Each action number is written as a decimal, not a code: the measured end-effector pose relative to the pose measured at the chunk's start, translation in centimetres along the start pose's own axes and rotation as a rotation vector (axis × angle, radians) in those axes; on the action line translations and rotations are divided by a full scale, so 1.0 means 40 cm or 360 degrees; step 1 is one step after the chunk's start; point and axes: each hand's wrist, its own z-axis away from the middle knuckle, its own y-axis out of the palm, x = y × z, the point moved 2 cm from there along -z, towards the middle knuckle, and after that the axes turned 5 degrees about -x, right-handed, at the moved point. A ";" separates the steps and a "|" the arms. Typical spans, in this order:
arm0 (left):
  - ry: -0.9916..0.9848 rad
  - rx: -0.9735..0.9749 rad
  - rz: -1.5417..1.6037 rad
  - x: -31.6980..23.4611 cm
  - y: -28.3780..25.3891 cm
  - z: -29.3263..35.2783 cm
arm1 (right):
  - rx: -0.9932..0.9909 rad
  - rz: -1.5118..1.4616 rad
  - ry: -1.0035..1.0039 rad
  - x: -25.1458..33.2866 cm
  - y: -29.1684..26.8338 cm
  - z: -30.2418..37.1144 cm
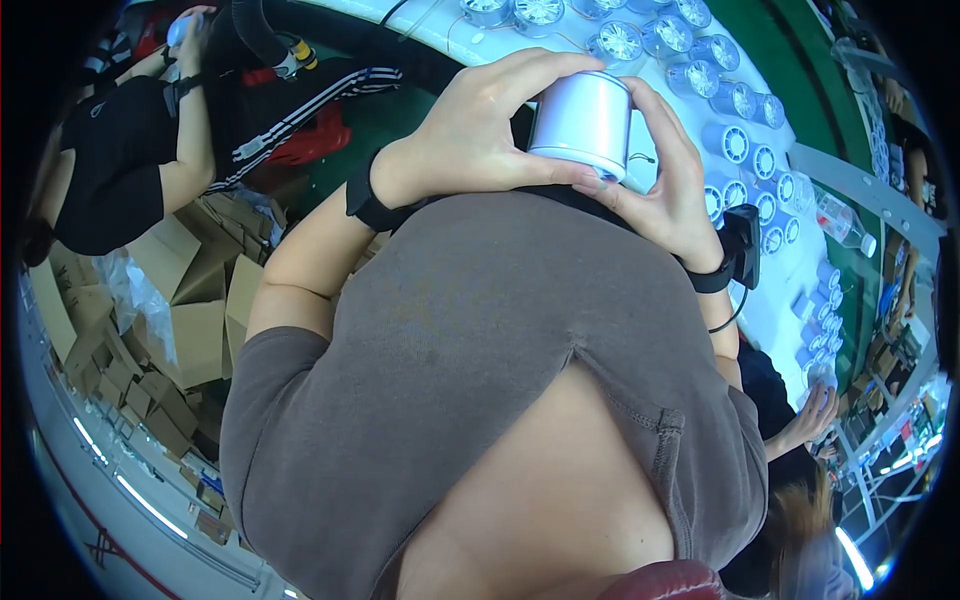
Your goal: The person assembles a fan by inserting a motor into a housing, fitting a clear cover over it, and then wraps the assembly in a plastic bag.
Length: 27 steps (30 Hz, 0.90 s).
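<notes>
Between my two hands, close in front of my chest, is a white cylinder-shaped housing (582,118) with a smooth, shiny side. My left hand (485,125) grips it from the left, with the fingers over its far end and the thumb along its near rim. On the other side my right hand (665,165) wraps round it, its thumb meeting the left thumb at the near rim. The housing's far end is partly covered by my fingers. A short dark wire (643,157) shows beside it, near my right fingers.
Several clear round parts with spoked ends (668,35) stand on the white table (560,45) beyond my hands. A plastic bottle (845,225) lies at the right. Cardboard boxes (195,345) pile up at the left, near a co-worker in black (120,165). Another person's hand (815,415) is at the lower right.
</notes>
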 end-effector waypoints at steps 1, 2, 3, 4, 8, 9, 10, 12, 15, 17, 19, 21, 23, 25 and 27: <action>0.0022 0.0011 0.0011 0.000 -0.004 0.001 | -0.0029 -0.0028 -0.0021 -0.002 0.003 0.003; -0.0048 0.0058 0.0036 0.007 -0.004 0.000 | -0.0063 -0.0041 -0.0046 -0.005 -0.002 0.008; -0.0113 0.0108 0.0062 0.015 0.000 -0.002 | -0.0089 -0.0002 -0.0039 -0.005 -0.004 0.014; -0.0174 0.0162 0.0090 0.022 0.009 -0.006 | -0.0046 -0.0043 0.0065 -0.006 0.000 0.019; -0.0420 0.0129 0.0752 0.046 0.087 -0.007 | -0.0032 -0.0134 0.0358 -0.056 -0.010 0.053; -0.0365 0.0144 0.0771 0.064 0.107 -0.007 | -0.0059 -0.0204 0.0462 -0.080 -0.011 0.067; -0.0448 0.0056 0.0749 0.090 0.125 0.000 | -0.0078 -0.0286 0.0558 -0.103 -0.012 0.080; -0.0627 -0.0136 0.0705 0.131 0.139 -0.002 | -0.0205 0.0017 0.0730 -0.158 -0.028 0.099; -0.0643 -0.0075 0.0661 0.129 0.120 -0.005 | -0.0434 0.0558 0.1081 -0.260 -0.042 0.130; -0.0666 -0.0070 0.0633 0.130 0.112 0.000 | -0.0560 0.1216 0.0911 -0.319 -0.037 0.146; -0.0698 -0.0088 0.0628 0.138 0.114 0.010 | -0.0610 0.1543 0.0788 -0.339 -0.023 0.153; -0.0725 -0.0113 0.0627 0.142 0.114 0.016 | -0.0642 0.1593 0.0578 -0.329 0.013 0.150; -0.0687 -0.0172 0.0628 0.141 0.118 0.009 | -0.0653 0.1616 0.0469 -0.328 0.019 0.148; -0.0682 -0.0187 0.0635 0.143 0.119 0.007 | -0.0656 0.1581 0.0426 -0.327 0.018 0.156; -0.0668 -0.0220 0.0598 0.141 0.112 -0.006 | -0.0646 0.1565 0.0435 -0.320 0.015 0.166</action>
